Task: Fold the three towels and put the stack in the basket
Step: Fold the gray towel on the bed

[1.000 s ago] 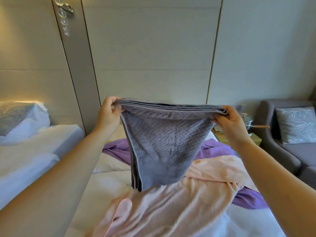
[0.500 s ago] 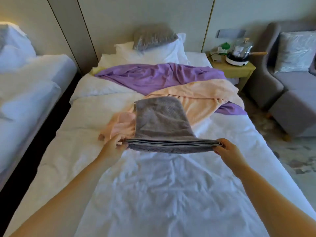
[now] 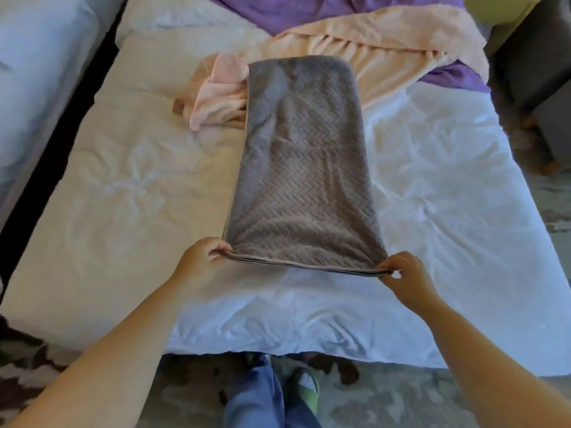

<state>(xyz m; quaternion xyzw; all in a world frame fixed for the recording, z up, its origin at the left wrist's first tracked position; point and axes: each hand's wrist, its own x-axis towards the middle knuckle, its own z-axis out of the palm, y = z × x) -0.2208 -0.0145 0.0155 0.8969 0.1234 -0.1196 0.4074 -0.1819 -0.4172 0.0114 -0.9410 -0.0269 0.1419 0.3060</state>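
Head view: grey towel lies as a long narrow strip down the middle of the bed, far end resting on the peach towel, near end by the foot of the bed. It's already several layers thick, w/ stacked hems showing along the near edge. Left hand pinches the near-left corner, fingers curled over the layers. Right hand pinches the near-right corner the same way. The edge btw them is pulled fairly taut.

Handling, as a guess: soft, limp, light to mid weight, w/ a herringbone pile that should grip rather than slip. Nothing fragile. Layers can slide apart, so take all hems together at the corners, as now. For the next fold, carry the near edge up to the far end.

Purple towel is spread at the head end, partly under the peach one; both are unfolded. A pink bunch sits just beside the grey strip's far-left side; can't tell if it's part of the peach towel. The basket is not in view.

Surface: white duvet, soft and creased, so folds won't press crisp. Room: second bed at left across a dark gap, grey armchair at right, yellow-green bedside table corner top right, patterned floor below, and the person's legs at the foot.
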